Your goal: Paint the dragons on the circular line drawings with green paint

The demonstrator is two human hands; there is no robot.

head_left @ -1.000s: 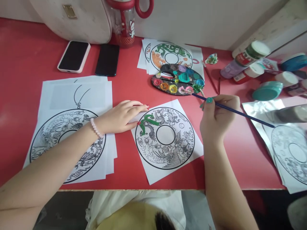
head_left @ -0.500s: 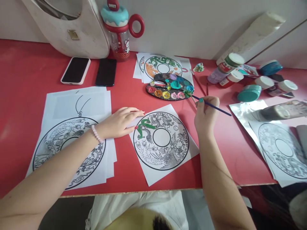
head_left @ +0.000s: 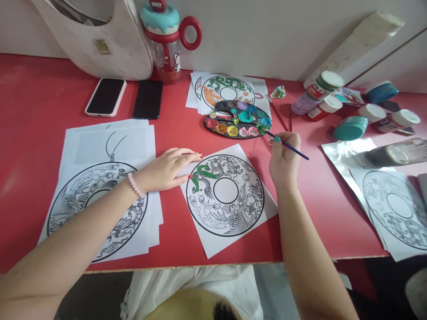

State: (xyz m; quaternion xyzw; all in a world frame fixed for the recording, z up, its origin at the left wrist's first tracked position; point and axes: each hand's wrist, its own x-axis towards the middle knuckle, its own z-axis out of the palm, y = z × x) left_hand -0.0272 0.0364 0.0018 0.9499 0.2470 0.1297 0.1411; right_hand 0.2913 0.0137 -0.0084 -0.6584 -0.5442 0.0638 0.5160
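My right hand [head_left: 284, 162] is closed around a thin blue paintbrush [head_left: 291, 147]. The brush tip touches the green paint at the right end of a dark palette [head_left: 210, 130] dotted with many colours. My left hand [head_left: 171, 170] lies flat with fingers stretched out, its fingertips on the left edge of a square sheet [head_left: 213, 243]. Printed on that sheet is a ring of dragons and phoenixes, with part of one dragon painted green at the upper left. Under my left forearm is a stack of larger printed sheets [head_left: 71, 149].
Two phones [head_left: 106, 97], a handbag [head_left: 110, 49] and a drinking cup [head_left: 167, 58] stand at the back left. Behind the palette lie partly coloured sheets [head_left: 196, 100]. Paint bottles and jars [head_left: 350, 129] crowd the right, near another printed sheet [head_left: 370, 218]. A red brush [head_left: 277, 113] lies beside the palette.
My right hand has shifted slightly left, and the brush handle has swung a little with its tip still at the green paint. My left hand stays on the sheet.
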